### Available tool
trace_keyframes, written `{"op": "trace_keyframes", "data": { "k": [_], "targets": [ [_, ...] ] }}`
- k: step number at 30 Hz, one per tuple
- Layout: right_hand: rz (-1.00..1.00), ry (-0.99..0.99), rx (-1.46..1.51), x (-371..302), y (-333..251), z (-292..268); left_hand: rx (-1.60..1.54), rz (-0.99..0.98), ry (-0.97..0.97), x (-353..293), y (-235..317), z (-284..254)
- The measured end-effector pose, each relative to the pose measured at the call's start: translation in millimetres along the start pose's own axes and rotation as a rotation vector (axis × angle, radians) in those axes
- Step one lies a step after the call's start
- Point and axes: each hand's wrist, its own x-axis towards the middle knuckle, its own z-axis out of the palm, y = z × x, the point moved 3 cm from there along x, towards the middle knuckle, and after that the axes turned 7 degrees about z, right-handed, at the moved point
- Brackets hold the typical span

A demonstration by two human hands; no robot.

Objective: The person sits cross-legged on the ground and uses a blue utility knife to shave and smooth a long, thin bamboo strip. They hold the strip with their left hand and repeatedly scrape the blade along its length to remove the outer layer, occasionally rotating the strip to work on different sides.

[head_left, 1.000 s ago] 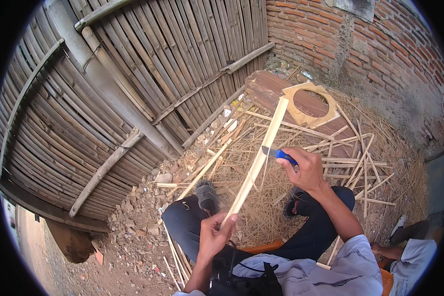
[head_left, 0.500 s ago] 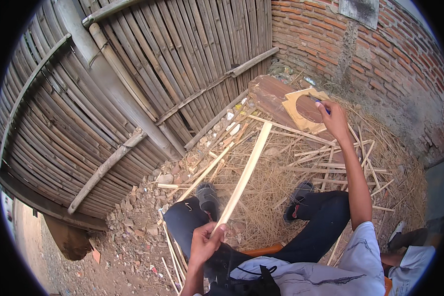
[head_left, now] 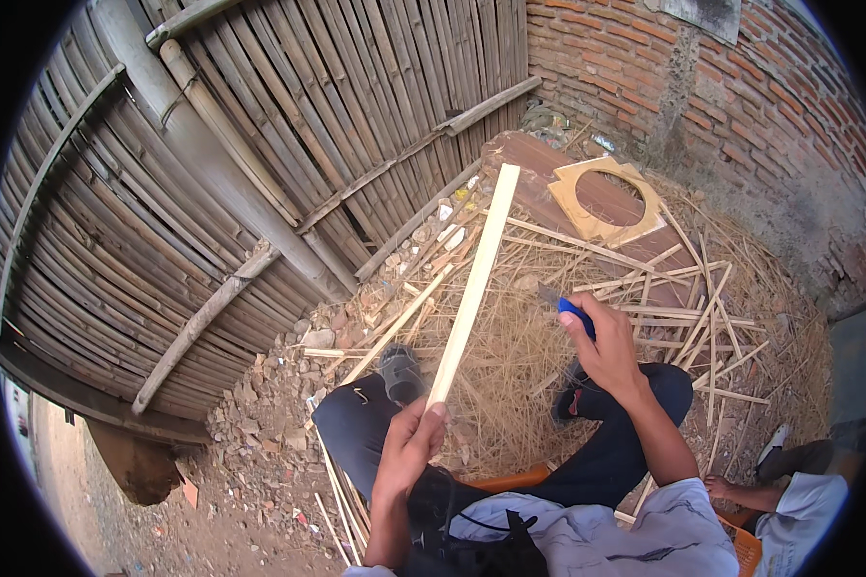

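Note:
In my left hand I grip the lower end of a flat, pale bamboo strip, which points up and away from me. My right hand is closed round the blue handle of a knife, its short blade aimed toward the strip but apart from it. Beyond my right hand, a tan board with a large round hole lies on a brown wooden plank.
Many thin bamboo strips lie crossed over straw at the right, with more beside my left leg. A slatted bamboo wall rises at the left, a brick wall at the back right. Another person's arm shows at lower right.
My right hand has come back from the holed board with the knife, nearer to the strip. The strip in my left hand is raised, its far end higher.

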Motion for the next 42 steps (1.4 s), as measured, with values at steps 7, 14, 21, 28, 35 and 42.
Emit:
{"op": "trace_keyframes", "data": {
  "k": [7, 14, 21, 28, 35, 42],
  "targets": [
    [-0.336, 0.048, 0.084, -43, -20, 41, 0.037, -0.02, -0.061, 10, 16, 29],
    [-0.392, 0.063, 0.094, -49, -26, 54, 0.013, -0.029, -0.115, 13, 21, 42],
    [-0.432, 0.094, 0.087, -50, -33, 54, 0.012, 0.0, -0.119, 18, 16, 51],
    [-0.425, 0.07, 0.028, -51, -40, 49, 0.372, 0.225, -0.044, 18, 14, 53],
    [-0.437, 0.077, -0.028, -51, -39, 44, 0.44, 0.217, -0.023, 14, 16, 55],
    [-0.398, 0.16, -0.063, -46, -27, 33, 0.516, 0.082, -0.047, 5, 14, 45]
  ]
}}
